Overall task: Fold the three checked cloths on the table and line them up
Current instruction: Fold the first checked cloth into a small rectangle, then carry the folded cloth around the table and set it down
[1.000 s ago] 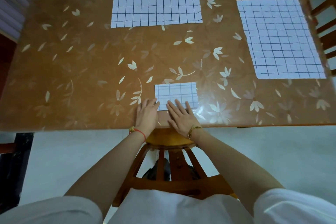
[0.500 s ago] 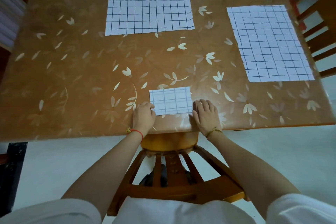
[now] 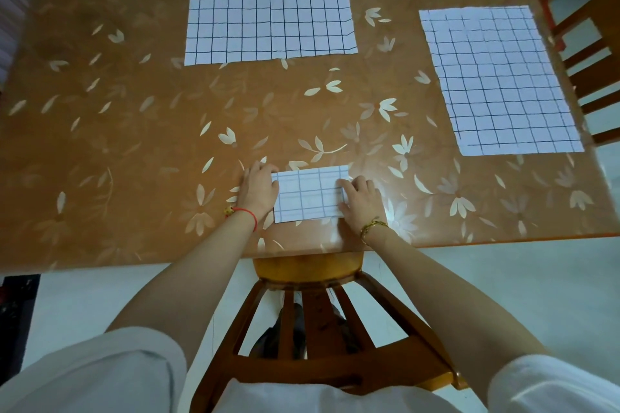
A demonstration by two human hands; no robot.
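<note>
A small folded checked cloth lies near the table's front edge. My left hand grips its left end with curled fingers. My right hand holds its right end, fingers on top of the cloth. A second checked cloth lies spread flat at the far middle of the table. A third checked cloth lies spread flat at the right side.
The brown table has a glossy flower-patterned top. A wooden chair stands tucked under the front edge below my arms. Another wooden chair stands at the right side, and a chair back shows at the far edge.
My hands went from pressing flat on the near edge of the folded cloth to its left and right ends, and the cloth now sits slightly farther from the front edge.
</note>
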